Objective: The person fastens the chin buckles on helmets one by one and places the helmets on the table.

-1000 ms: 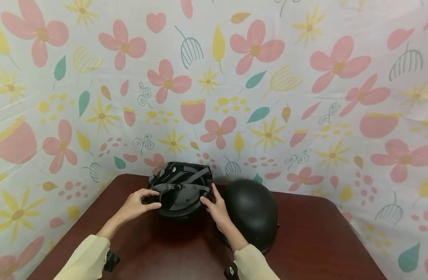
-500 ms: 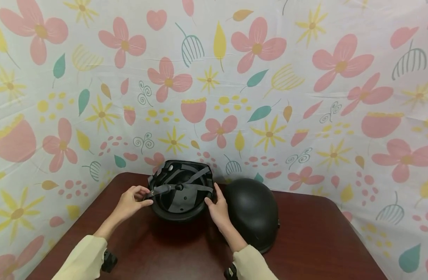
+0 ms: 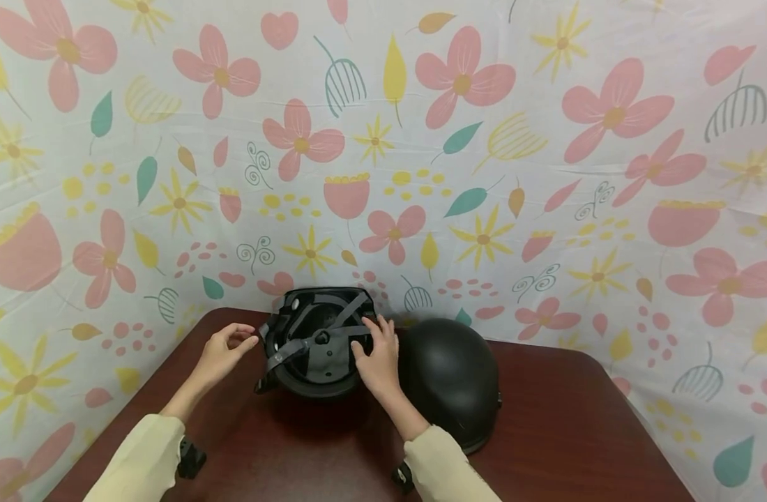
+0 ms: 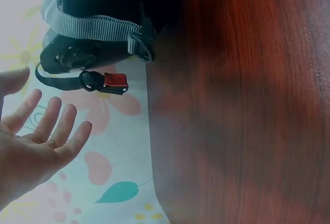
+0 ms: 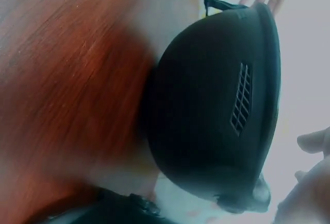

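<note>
An upturned black helmet (image 3: 329,366) lies on the table with its padded inside and grey straps facing up. My left hand (image 3: 223,352) is just left of its rim, fingers loosely spread and holding nothing. In the left wrist view, a grey strap (image 4: 95,27) hangs over the helmet's side. A buckle with a red part (image 4: 114,80) dangles on a dark strap near the fingertips. My right hand (image 3: 380,359) overlaps the helmet's right rim in the head view, thumb and fingers apart. From the right wrist, that hand (image 5: 309,195) shows beside the rim, above the mesh vent (image 5: 241,99).
A second black helmet (image 3: 449,380) sits dome up on the right, close to my right forearm. Both helmets rest on a dark red-brown wooden table (image 3: 565,418). Behind the table's back edge hangs a white cloth (image 3: 421,237) printed with flowers.
My left hand has let go of the strap and drawn back left; the strap now drapes over the left rim. My right hand has shifted left and up. The helmet has turned slightly.
</note>
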Demonstrator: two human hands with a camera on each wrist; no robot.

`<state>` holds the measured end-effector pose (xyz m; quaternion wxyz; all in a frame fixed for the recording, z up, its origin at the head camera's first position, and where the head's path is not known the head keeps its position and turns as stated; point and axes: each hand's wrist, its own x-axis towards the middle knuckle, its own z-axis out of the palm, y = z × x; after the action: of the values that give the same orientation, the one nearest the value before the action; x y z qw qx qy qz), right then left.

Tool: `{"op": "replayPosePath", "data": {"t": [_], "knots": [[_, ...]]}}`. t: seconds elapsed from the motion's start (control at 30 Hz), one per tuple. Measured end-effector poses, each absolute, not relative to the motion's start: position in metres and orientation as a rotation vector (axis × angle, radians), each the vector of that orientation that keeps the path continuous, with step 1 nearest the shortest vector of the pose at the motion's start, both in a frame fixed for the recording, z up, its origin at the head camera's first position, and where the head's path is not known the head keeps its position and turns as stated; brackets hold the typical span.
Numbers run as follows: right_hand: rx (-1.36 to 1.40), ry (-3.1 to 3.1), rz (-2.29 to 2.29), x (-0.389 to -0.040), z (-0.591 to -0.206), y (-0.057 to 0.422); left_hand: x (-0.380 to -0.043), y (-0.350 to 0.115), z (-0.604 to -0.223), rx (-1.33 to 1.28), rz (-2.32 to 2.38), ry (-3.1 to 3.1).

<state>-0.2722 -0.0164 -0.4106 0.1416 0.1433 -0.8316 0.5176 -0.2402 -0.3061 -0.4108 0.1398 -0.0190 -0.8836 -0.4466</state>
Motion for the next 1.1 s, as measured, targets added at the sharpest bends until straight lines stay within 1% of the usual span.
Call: {"op": "replayPosePath", "data": {"t": [0.13, 0.3, 0.5, 0.73, 0.83, 0.93, 1.1], "knots": [[0.564, -2.391, 1.323, -0.271, -0.408, -0.029, -0.245, -0.310, -0.412, -0.056, -1.294, -2.555], [0.762, -2.456, 1.496, -0.268, -0.400, -0.047, -0.252, -0.311, -0.415, -0.056, -1.335, -2.589], [0.886, -2.549, 1.708, -0.267, -0.400, -0.065, -0.260, -0.311, -0.421, -0.041, -1.398, -2.614], [1.062, -2.718, 1.536, -0.265, -0.404, -0.087, -0.264, -0.310, -0.437, 0.005, -1.474, -2.625], [1.069, -2.824, 1.349, -0.265, -0.407, -0.095, -0.270, -0.307, -0.442, 0.001, -1.525, -2.633], [0.993, -2.881, 1.167, -0.265, -0.411, -0.097, -0.278, -0.302, -0.445, -0.020, -1.628, -2.627], [0.896, -2.854, 1.110, -0.266, -0.417, -0.092, -0.280, -0.300, -0.448, 0.032, -1.728, -2.578]]}}
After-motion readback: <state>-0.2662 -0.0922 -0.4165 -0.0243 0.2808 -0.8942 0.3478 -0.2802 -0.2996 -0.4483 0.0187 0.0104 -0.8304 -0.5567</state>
